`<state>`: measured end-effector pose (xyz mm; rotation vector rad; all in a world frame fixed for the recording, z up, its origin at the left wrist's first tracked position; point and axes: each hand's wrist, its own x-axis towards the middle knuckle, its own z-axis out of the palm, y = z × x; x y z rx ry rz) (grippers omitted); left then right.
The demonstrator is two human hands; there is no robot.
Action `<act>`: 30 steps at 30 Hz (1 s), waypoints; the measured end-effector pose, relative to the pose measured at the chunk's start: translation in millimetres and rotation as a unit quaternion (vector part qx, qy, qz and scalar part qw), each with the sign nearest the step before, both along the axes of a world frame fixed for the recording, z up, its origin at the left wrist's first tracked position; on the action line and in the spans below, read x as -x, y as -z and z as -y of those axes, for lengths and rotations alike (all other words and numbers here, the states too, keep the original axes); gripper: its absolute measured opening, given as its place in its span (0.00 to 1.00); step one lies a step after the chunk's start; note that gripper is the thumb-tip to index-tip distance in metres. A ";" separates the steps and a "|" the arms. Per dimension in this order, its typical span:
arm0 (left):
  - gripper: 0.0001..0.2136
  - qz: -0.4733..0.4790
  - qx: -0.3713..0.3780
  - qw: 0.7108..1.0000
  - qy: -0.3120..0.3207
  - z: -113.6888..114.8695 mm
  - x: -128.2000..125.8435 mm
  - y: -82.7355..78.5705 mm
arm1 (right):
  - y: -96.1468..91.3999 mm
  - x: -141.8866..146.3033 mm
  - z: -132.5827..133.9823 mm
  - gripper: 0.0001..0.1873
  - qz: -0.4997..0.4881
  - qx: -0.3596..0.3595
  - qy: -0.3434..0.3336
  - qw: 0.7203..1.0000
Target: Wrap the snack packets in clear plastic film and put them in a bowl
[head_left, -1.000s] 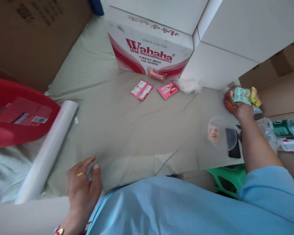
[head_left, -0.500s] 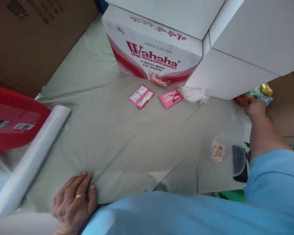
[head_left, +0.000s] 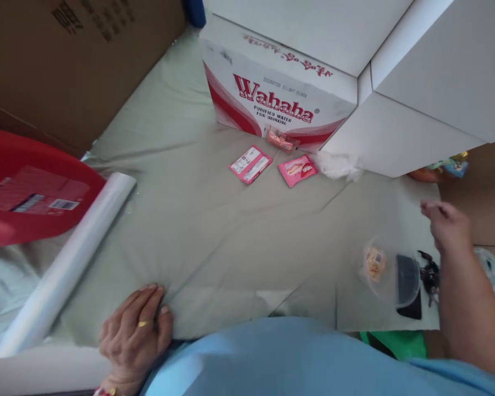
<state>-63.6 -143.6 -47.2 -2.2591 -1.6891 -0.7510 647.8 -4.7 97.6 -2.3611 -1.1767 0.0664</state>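
My left hand (head_left: pixel 134 327) lies palm down on the cloth at the table's front edge, its fingers stretched out and holding nothing. At the right, my right hand (head_left: pixel 449 223) is above the table's right end with its fingers curled and pressed together; whether anything is between them I cannot make out. Beyond it a brown bowl (head_left: pixel 431 175) with shiny wrapped pieces (head_left: pixel 457 165) sits partly behind a white box. Nearer me is a clear plastic tub (head_left: pixel 385 286) with a small tan packet (head_left: pixel 374 263) in it.
Two pink packets, one label up (head_left: pixel 251 164) and one printed (head_left: pixel 297 169), lie before a Wahaha carton (head_left: pixel 272 104). White boxes (head_left: pixel 412 124) stand beside it. At left are a plastic roll (head_left: pixel 74 258), a red container (head_left: pixel 37 187) and a brown carton (head_left: pixel 78 66). Keys (head_left: pixel 429 278) lie beside the tub.
My right hand has drawn back from the bowl of wrapped pieces towards me, its fingers now closed. My left hand stays resting on the table edge. The view has shifted slightly.
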 end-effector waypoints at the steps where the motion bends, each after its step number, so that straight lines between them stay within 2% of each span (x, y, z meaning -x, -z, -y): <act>1: 0.24 0.001 -0.001 1.000 0.000 0.3 0.2 1.0 | -9.2 17.4 26.4 0.17 -0.010 0.031 -0.039 0.999; 3: 0.24 0.006 -0.002 1.000 -0.005 1.3 0.5 3.8 | -22.6 52.3 81.2 0.17 0.005 0.120 -0.164 0.979; 4: 0.24 0.011 -0.003 1.000 -0.007 2.1 0.7 5.4 | -24.5 68.6 107.1 0.25 0.002 0.169 -0.230 0.958; 5: 0.23 0.018 -0.003 1.000 -0.010 2.9 1.0 7.1 | -22.6 83.2 130.8 0.35 0.010 0.184 -0.271 0.945; 6: 0.22 0.026 -0.001 1.000 -0.015 3.8 1.2 8.6 | -17.0 95.7 151.3 0.43 0.025 0.189 -0.293 0.937; 7: 0.22 0.035 0.006 0.999 -0.020 4.6 1.4 10.0 | -8.4 105.5 168.1 0.46 0.043 0.185 -0.301 0.935; 8: 0.21 0.045 0.014 0.999 -0.025 5.4 1.5 11.1 | 2.1 112.5 181.0 0.44 0.063 0.177 -0.296 0.936; 10: 0.19 0.064 0.028 0.997 -0.030 6.5 1.3 12.3 | 23.9 118.2 193.6 0.34 0.102 0.177 -0.286 0.936; 12: 0.18 0.076 0.037 0.996 -0.031 6.7 0.6 12.5 | 40.0 114.9 188.2 0.27 0.141 0.194 -0.290 0.926; 14: 0.17 0.078 0.037 0.996 -0.033 6.0 -0.4 12.3 | 47.6 106.3 166.1 0.23 0.179 0.208 -0.298 0.914; 17: 0.16 0.070 0.025 0.997 -0.036 3.9 -2.3 11.7 | 45.9 90.9 111.7 0.20 0.210 0.223 -0.288 0.907; 20: 0.18 0.063 0.004 0.998 -0.029 1.4 -4.5 10.2 | 31.8 82.3 53.3 0.21 0.210 0.250 -0.246 0.913; 22: 0.19 0.057 -0.013 0.998 -0.017 0.1 -6.0 8.4 | 15.9 83.7 20.4 0.26 0.193 0.251 -0.242 0.917; 25: 0.21 0.052 -0.033 0.998 -0.005 -0.8 -7.7 5.9 | -11.1 93.5 -25.3 0.29 0.127 0.183 -0.249 0.942; 28: 0.21 0.053 -0.030 0.998 -0.008 -0.8 -9.0 4.4 | -26.9 103.5 -81.2 0.20 0.095 0.106 -0.164 0.976; 30: 0.21 0.051 -0.029 0.998 -0.009 -1.1 -9.6 3.6 | -25.7 108.7 -123.6 0.11 0.094 0.093 -0.121 0.984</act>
